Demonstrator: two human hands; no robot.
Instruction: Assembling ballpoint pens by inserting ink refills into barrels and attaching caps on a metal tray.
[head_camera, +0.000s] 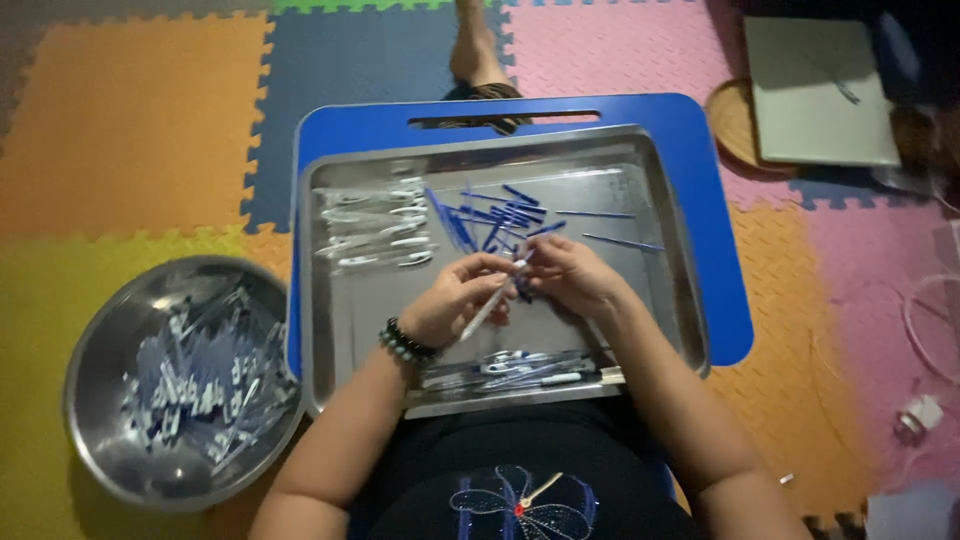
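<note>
Both hands meet over the middle of a steel tray (340, 330). My left hand (455, 298), with a bead bracelet on the wrist, grips a clear white pen barrel (488, 305). My right hand (568, 275) pinches the barrel's upper end, where a blue part sits at the fingertips. Loose blue refills and caps (500, 215) lie just beyond the hands. Clear pen barrels (375, 235) are piled at the tray's far left. Several assembled pens (520, 368) lie along the near edge.
The tray rests on a blue lap table (715, 200) over my legs. A steel bowl (95, 390) full of pen parts stands on the foam floor mats at the left. A closed laptop (815, 90) lies at the far right, with white cables and a plug (920, 415) nearby.
</note>
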